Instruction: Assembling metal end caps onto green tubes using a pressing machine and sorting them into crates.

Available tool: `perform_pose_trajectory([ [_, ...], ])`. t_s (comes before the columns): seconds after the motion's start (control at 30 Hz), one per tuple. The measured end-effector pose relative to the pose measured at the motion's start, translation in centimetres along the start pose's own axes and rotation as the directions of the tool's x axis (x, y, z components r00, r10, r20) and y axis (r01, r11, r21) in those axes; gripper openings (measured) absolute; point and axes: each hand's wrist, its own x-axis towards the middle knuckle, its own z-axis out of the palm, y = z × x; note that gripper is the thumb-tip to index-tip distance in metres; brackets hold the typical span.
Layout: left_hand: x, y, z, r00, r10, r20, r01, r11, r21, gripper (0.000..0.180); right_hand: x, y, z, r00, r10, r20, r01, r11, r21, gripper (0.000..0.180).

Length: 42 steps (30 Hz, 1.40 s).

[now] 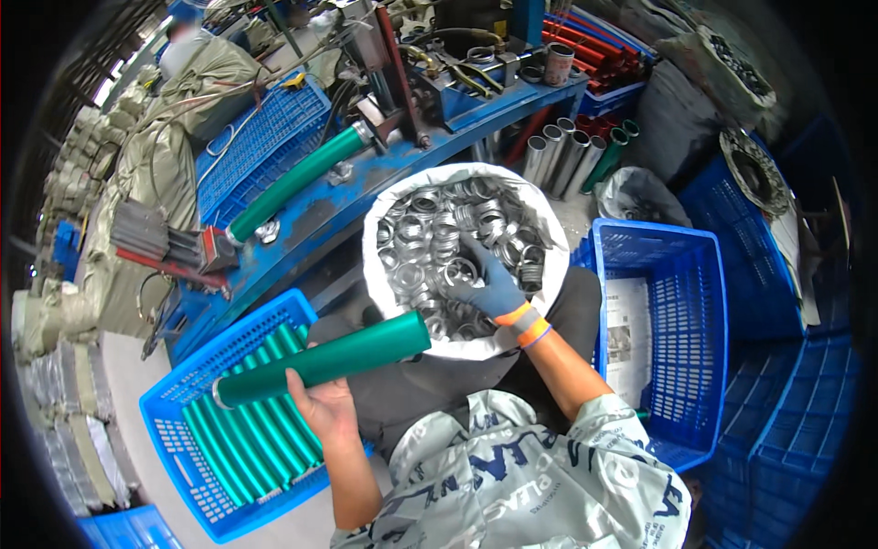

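Observation:
My bare left hand (326, 407) is closed around a green metal tube (325, 360), held at a slant above a blue crate. A silvery rim shows at the tube's left end. My right hand (491, 283), in a dark grey-blue glove with an orange and grey cuff, reaches into a white sack (560, 265) full of shiny metal rings (413, 229). Its thumb and fingers close on one metal ring (460, 272) at the top of the heap. The sack stands between my knees.
Left, a blue crate (174, 403) holds several green tubes (265, 439). Right stands another blue crate (713, 311) with printed paper inside. Ahead, a blue bench (320, 215) carries a machine with another green tube (297, 183) clamped in it. Silver tubes (569, 157) stand beyond the sack.

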Motion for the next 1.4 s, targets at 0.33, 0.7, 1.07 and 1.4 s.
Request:
perform_pose_trajectory([
  [0.33, 0.3, -1.5, 2.0, 1.0, 0.02, -0.005, -0.02, 0.999, 0.042, 0.061, -2.4, -7.9, 2.3, 0.96, -0.141, 0.243, 0.08, 0.966, 0.245, 0.13],
  [0.7, -0.8, -0.1, 1.2, 0.995, 0.097, 0.015, -0.098, 0.982, 0.161, 0.048, -3.9, -5.7, 6.6, 0.978, 0.165, 0.126, -0.205, 0.862, 0.464, 0.088],
  [1.07, 0.1, -0.1, 0.5, 0.993, 0.107, 0.046, -0.113, 0.979, 0.17, 0.05, -4.0, -8.1, 8.3, 0.979, 0.184, 0.086, -0.203, 0.917, 0.343, 0.076],
  [1.4, 0.4, 0.1, 0.3, 0.998, 0.049, 0.048, -0.052, 0.997, 0.052, 0.046, -3.4, -9.9, 10.1, 0.98, -0.108, 0.165, 0.091, 0.99, 0.105, 0.095],
])
